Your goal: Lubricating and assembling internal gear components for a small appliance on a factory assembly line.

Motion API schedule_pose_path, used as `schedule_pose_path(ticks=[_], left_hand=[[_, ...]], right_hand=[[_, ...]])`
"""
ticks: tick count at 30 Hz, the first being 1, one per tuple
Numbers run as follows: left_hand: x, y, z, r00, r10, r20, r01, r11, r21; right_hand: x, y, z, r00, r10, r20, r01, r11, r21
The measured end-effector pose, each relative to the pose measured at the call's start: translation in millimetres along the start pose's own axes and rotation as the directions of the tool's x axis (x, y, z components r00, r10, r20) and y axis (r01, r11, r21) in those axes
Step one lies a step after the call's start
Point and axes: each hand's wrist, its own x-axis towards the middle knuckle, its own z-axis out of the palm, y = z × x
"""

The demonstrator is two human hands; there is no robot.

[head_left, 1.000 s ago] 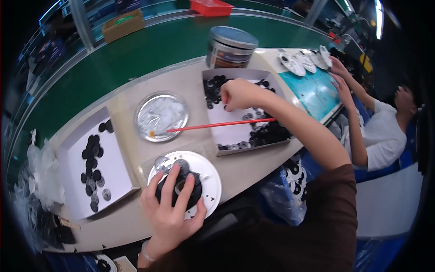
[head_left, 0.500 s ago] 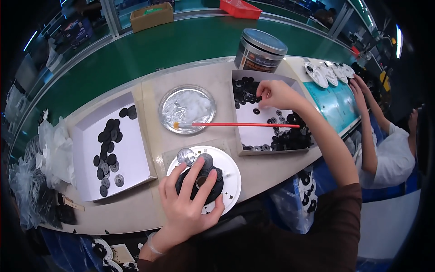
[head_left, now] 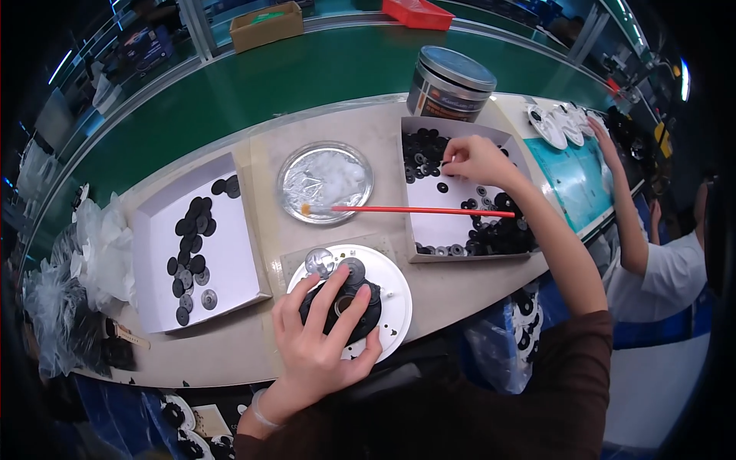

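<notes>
My left hand [head_left: 322, 337] curves over a black round part [head_left: 359, 328] with a metal-rimmed centre hole, its fingers spread across the top and its thumb at the near side. This part lies on a white round plate [head_left: 396, 307] with small holes. A grey gear [head_left: 352, 271] and a clear disc [head_left: 320, 262] sit by my fingertips. Over the right box [head_left: 429, 222], my right hand [head_left: 477, 162] has thumb and fingers pinched together above small black gears [head_left: 421, 153]. What the pinch holds is too small to make out.
A red-handled brush [head_left: 429, 209] spans from a foil-lined dish [head_left: 285, 165] to the right box. The left box [head_left: 157, 253] holds black and grey discs. Behind stands a metal tin [head_left: 452, 83]. Plastic bags [head_left: 103, 253] lie left. Another person's arm [head_left: 625, 207] reaches toward white parts [head_left: 548, 126].
The right fingers have closed into a pinch over the gears. My left hand stays on the black part. The whole view has shifted slightly, and the other person's arms have moved.
</notes>
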Motion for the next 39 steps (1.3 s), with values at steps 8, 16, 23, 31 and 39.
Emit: schedule_pose_path(ticks=[8,16,23,31,39], left_hand=[[0,-1,1,1.000,0.000,0.002,0.000,1.000,-0.003],[-1,-2,-1,0.999,-0.019,0.046,0.018,1.000,0.019],[-1,-1,-2,0.999,-0.011,0.045,0.011,1.000,0.018],[-3,-3,0,1.000,0.002,0.030,-0.003,1.000,0.027],[-4,-5,3,0.999,-0.030,-0.016,0.030,1.000,0.005]], right_hand=[[-24,-32,-24,0.981,0.170,-0.093,-0.097,0.845,0.526],[-86,-125,-6,0.971,-0.147,0.188,-0.028,0.713,0.700],[-60,-128,15,0.796,-0.144,0.589,-0.266,0.789,0.553],[-40,-127,22,0.629,-0.155,0.762,-0.339,0.827,0.448],[-32,-138,25,0.553,-0.072,0.830,-0.390,0.858,0.334]])
